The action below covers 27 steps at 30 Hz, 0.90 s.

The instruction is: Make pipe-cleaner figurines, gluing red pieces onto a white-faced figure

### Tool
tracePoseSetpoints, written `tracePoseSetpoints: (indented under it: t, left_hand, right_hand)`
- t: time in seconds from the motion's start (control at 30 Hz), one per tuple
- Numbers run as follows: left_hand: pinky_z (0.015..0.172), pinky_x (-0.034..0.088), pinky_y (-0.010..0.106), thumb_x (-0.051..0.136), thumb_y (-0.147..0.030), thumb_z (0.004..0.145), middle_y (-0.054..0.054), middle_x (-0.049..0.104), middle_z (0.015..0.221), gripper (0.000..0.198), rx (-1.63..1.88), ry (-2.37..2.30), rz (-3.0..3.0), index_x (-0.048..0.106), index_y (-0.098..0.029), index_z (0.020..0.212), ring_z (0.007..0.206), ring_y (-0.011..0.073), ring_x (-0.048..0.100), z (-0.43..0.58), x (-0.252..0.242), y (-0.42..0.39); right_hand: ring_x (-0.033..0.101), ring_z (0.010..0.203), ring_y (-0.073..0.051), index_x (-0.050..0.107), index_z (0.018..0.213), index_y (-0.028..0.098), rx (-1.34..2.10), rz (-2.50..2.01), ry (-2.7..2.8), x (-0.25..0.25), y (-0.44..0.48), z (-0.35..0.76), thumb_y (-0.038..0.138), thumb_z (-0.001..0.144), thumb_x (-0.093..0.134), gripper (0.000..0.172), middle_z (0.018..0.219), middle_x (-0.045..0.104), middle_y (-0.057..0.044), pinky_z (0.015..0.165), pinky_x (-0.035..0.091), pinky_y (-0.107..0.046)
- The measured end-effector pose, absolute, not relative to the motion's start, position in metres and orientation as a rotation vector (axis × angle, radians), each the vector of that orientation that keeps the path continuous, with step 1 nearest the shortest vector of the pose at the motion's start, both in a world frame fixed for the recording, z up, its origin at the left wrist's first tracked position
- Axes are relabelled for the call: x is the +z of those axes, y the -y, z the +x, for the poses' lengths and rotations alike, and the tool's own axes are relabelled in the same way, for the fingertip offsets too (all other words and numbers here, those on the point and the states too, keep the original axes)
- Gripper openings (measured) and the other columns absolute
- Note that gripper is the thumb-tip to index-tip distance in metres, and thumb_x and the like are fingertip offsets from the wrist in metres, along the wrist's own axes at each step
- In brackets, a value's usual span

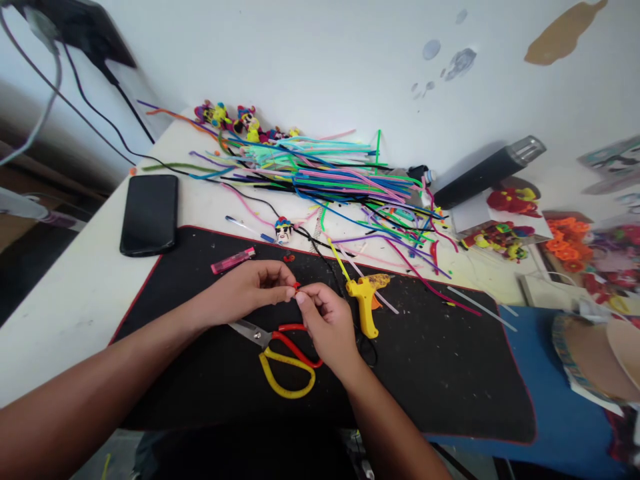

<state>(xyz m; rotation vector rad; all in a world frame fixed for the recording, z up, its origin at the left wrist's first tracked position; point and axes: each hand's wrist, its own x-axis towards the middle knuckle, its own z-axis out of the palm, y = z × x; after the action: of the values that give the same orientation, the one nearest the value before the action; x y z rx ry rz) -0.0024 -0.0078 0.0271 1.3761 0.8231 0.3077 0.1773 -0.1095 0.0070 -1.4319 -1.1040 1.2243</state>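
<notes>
Apparently, in the head view, pinching a small red piece [297, 287] thumb-to-finger with left hand [253, 287] and right hand [331, 325], above the black mat [440, 373], likely using both because so tiny. With scissors [290, 346] just below and yellow glue gun [367, 305] beside the right hand, presumably for easy reach.

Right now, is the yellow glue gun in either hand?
No, the glue gun lies on the black mat, while the left hand and right hand pinch a small red piece.
</notes>
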Motion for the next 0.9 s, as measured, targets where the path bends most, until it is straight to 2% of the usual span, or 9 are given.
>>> tracePoseSetpoints:
  t: [0.37,0.57,0.9]
  left_hand:
    - [0.067,0.043,0.027,0.075,-0.047,0.089,-0.001,0.066,0.080,0.029,0.309,-0.799,1.367,0.072,-0.018,0.093,0.073,0.0152,0.056,-0.0032,0.0257,0.0067]
    - [0.070,0.045,0.027,0.074,-0.046,0.091,0.000,0.069,0.085,0.029,0.310,-0.783,1.371,0.073,-0.019,0.101,0.077,0.0154,0.059,-0.0057,0.0325,0.0055]
    - [0.068,0.044,0.027,0.070,-0.050,0.093,0.000,0.067,0.083,0.032,0.323,-0.807,1.451,0.074,-0.019,0.101,0.076,0.0162,0.058,-0.0061,0.0340,0.0050]
  right_hand:
    - [0.041,0.050,-0.010,0.071,0.091,0.020,1.229,-1.423,1.104,0.0068,0.1092,0.1777,0.043,0.101,0.065,0.026,0.059,0.050,0.006,0.047,0.032,-0.022]
    - [0.040,0.050,-0.010,0.073,0.092,0.019,1.230,-1.430,1.107,0.0080,0.1091,0.1773,0.043,0.101,0.065,0.027,0.057,0.048,0.006,0.048,0.032,-0.023]
    - [0.043,0.054,-0.011,0.074,0.091,0.020,1.182,-1.449,1.173,0.0075,0.1091,0.1766,0.040,0.101,0.065,0.024,0.063,0.054,0.004,0.051,0.034,-0.023]
